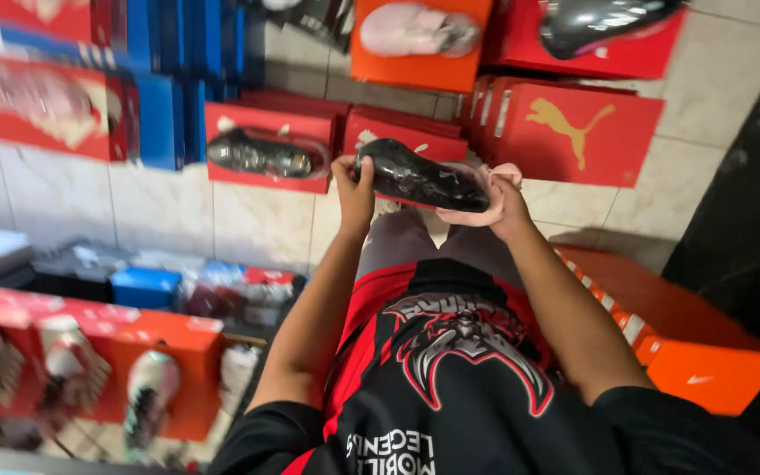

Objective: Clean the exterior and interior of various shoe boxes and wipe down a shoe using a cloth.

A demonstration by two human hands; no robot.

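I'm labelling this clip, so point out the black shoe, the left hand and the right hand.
black shoe (420, 179), head view, glossy upper at mid-length.
left hand (354, 186), head view, back of the hand.
right hand (507, 200), head view, back of the hand.

Tiled floor (169, 220) is my landmark. On it ahead of me: a red box (266, 145) carrying a dark shoe (257, 157). Right of that, a stack of red boxes (573, 127). Further back, an orange box (420, 40) with a pale pink shoe (411, 28). Blue boxes (178, 79) to the left. An orange box (688, 343) lies at my right.
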